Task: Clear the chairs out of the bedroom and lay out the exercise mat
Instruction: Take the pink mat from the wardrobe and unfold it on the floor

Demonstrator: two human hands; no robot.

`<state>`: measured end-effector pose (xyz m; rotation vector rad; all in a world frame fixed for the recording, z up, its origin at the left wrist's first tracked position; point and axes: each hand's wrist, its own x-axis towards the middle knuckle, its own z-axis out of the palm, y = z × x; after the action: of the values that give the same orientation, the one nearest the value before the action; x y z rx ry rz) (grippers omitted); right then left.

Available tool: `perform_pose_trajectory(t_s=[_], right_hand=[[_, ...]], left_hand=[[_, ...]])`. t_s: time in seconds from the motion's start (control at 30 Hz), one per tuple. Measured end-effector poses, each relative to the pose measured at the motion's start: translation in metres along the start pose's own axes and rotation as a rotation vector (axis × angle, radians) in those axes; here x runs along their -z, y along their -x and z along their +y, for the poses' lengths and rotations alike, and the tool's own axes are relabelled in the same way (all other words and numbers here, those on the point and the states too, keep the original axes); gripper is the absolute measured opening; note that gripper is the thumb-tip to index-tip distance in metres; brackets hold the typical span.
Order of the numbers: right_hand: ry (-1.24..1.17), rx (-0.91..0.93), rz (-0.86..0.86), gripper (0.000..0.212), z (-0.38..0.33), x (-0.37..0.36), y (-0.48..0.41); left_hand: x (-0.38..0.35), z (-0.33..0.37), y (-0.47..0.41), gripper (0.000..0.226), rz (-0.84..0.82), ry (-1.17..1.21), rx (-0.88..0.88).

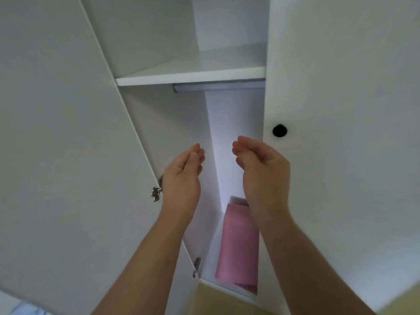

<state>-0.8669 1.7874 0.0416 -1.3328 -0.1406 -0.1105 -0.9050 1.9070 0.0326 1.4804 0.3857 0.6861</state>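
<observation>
- Nearest the camera, two bare forearms rise from the bottom edge, both reaching up into an open white wardrobe (145, 53).
- Left hand (181, 178): empty, fingers together and lightly curled, palm facing right toward the other hand; touching nothing.
- Right hand (264, 171): empty too, cupped the same way, palm facing left; nothing held.
- Hands are level with each other, apart, with a gap between the fingertips.
- Just left of the left wrist: a metal hinge (156, 193) on the open left door (56, 144); a second hinge (196, 267) sits lower, beside the left forearm.
- Below the right hand, partly hidden by that wrist and forearm: pink rolled mat (238, 246), standing on end on the wardrobe floor, in the lower compartment, against the right side.
- Right of the right hand: closed right door (341, 110) with a round black knob (279, 130), near the fingertips but not touched.
- Above both hands: grey rail (218, 87) under a white shelf (191, 75).
- Past the shelf: upper compartment, bare white walls.
- Bottom right corner: a strip of yellowish floor (218, 303).
</observation>
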Motion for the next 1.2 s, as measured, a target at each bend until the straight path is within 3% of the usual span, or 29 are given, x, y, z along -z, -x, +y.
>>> perform_pose_trajectory(t_s=[0.13,0.23,0.47,0.57,0.87,1.07,1.2], right_hand=[[0.023,0.013,0.197,0.029,-0.002,0.052,-0.027],[0.069,0.046,0.237,0.028,0.000,0.071,-0.039],[0.127,0.067,0.056,0.029,-0.004,0.064,-0.049],[0.138,0.061,0.055,0.032,-0.005,0.051,-0.051],[0.155,0.097,0.399,0.014,-0.014,0.013,-0.024],[0.313,0.183,0.553,0.022,-0.016,0.012,0.028],[0.230,0.162,0.575,0.027,-0.027,0.018,0.062]], left_hand=[[-0.059,-0.001,-0.013,0.029,-0.189,0.084,0.073],[-0.086,0.000,-0.017,0.034,-0.283,0.097,0.091],[-0.092,0.002,-0.019,0.037,-0.352,0.109,0.087],[-0.083,0.004,-0.020,0.038,-0.393,0.105,0.081],[-0.048,0.016,-0.018,0.042,-0.578,0.170,0.093],[-0.031,0.023,0.000,0.042,-0.698,0.231,0.081],[-0.028,0.031,0.026,0.041,-0.817,0.293,0.106]])
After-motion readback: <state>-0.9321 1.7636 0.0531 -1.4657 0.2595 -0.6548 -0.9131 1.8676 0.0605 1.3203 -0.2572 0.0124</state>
